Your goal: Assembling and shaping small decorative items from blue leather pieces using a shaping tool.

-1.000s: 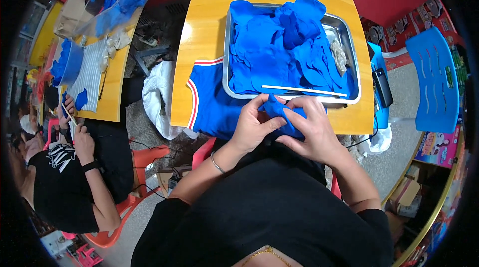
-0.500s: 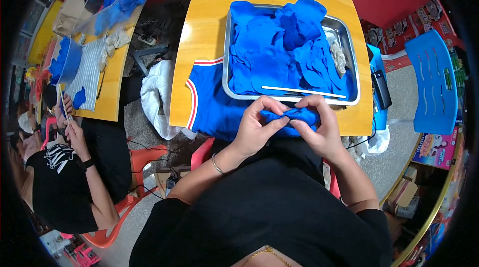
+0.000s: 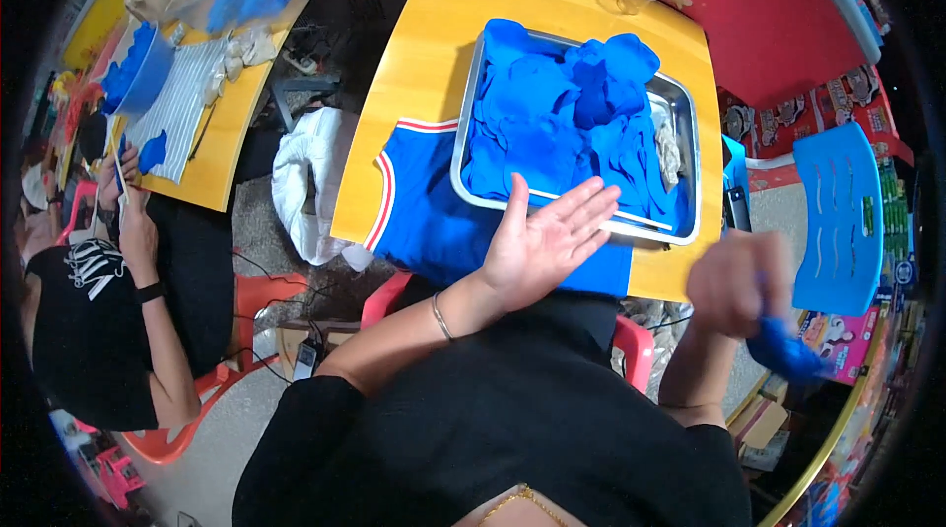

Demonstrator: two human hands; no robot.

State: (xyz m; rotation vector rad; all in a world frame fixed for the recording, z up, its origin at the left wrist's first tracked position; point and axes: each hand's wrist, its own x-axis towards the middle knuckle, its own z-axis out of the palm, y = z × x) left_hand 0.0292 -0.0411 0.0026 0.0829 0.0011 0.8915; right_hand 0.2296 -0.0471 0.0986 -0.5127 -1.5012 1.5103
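In the head view, the right grip, blurred, seems clenched on a blue cloth at right of the frame, while the left grip, at centre, is flat and empty. The cloth looks light, soft and limp, best pinched by its bunched end. The yellow bench, upper centre, bears a steel tray of blue pieces; a blue chair stands far right.

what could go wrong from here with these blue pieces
The blurred right hand has a blue piece out past the edge of the table, so it might drop. Heaped blue sheets overlap the far rim of the metal tray and could slide off if bumped. The open left hand might knock the nearby white stick.
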